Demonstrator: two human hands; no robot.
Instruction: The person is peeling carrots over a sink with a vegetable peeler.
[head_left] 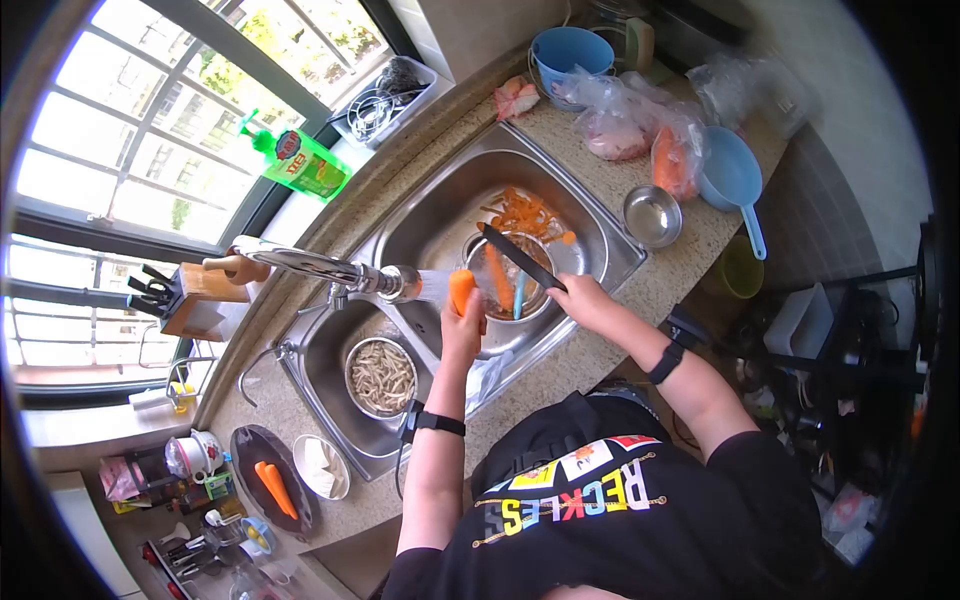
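Note:
My left hand is closed around an orange carrot, held upright beside the faucet's stream. In my right hand is the handle of a black-bladed knife, its blade reaching over a metal bowl in the larger sink basin. Inside that bowl lie another carrot and a light-blue-handled tool, perhaps a peeler. Orange peelings are heaped just beyond the bowl. The knife and the held carrot are apart.
The faucet juts over the basins. A bowl of pale strips sits in the smaller basin. Carrots lie on a dark board beside a white bowl. Right of the sink are a small metal bowl and blue dipper.

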